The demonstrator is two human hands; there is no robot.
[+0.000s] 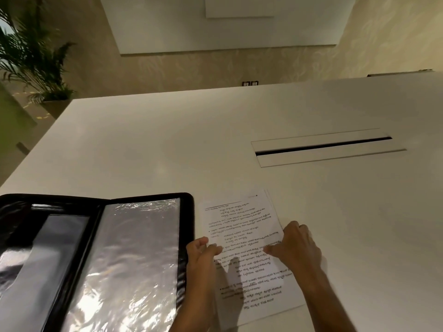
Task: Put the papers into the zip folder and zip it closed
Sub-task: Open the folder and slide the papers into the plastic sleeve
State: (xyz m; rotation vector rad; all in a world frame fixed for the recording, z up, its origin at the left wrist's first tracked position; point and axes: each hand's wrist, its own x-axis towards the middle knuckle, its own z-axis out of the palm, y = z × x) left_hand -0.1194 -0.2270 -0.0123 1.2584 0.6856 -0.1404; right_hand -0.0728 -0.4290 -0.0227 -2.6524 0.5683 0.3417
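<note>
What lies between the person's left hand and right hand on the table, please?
In the head view, the printed papers lie between the left hand and the right hand, flat on the table.

Both hands are bare: left hand (203, 254), right hand (297, 245). Each joins a bare forearm, the left forearm (199, 305) and the right forearm (328, 303), uncovered along its whole visible length down to the lower edge of the view. Knuckle ridges show on the back of the right hand; finer detail such as fingernails is too blurred to make out on either hand.
</note>
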